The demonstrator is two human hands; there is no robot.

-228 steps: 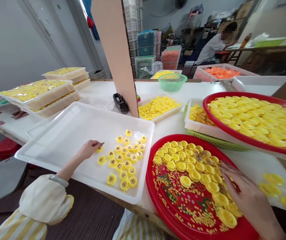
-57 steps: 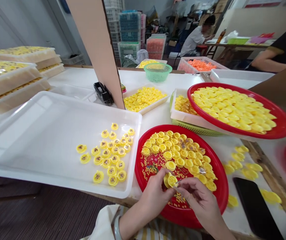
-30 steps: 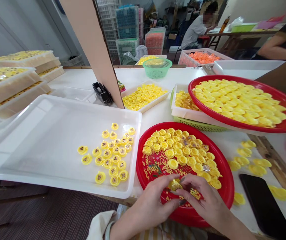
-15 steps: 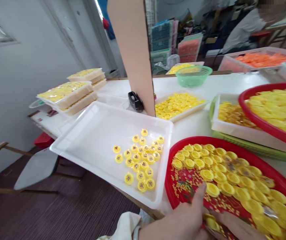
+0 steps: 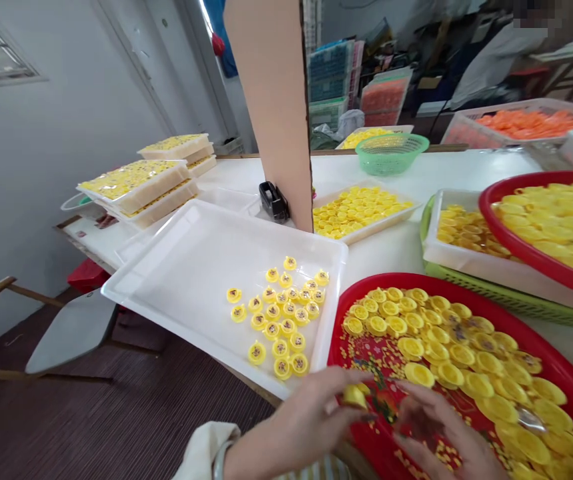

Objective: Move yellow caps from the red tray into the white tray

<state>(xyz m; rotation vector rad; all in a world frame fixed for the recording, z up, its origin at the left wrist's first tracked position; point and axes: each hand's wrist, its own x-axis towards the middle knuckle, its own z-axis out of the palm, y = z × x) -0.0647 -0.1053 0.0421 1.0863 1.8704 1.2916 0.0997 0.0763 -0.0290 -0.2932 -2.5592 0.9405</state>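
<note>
My left hand (image 5: 311, 410) pinches a small yellow plastic cup-shaped piece (image 5: 355, 397) between thumb and fingers, over the near left rim of a red tray (image 5: 396, 281). Beside it, my right hand (image 5: 446, 433) hovers above the tray with thumb and fingers apart and nothing visible between them. Many yellow round pieces (image 5: 449, 375) lie in the red tray, along with tiny yellow grains (image 5: 366, 353). Left of the tray, a white tray (image 5: 181, 253) carries several yellow pieces with printed centres (image 5: 281, 348) in its right part.
An upright cardboard panel (image 5: 279, 100) stands behind the white tray, with a black tape dispenser (image 5: 273, 202) at its foot. Stacked filled trays (image 5: 141, 190) sit at back left. A green basket (image 5: 391, 155) and another red tray (image 5: 541, 267) are to the right. A person in white sits beyond.
My hands have come apart. The left has moved up and left with the yellow piece, out of the red tray's near part; the right now shows its spread fingers.
</note>
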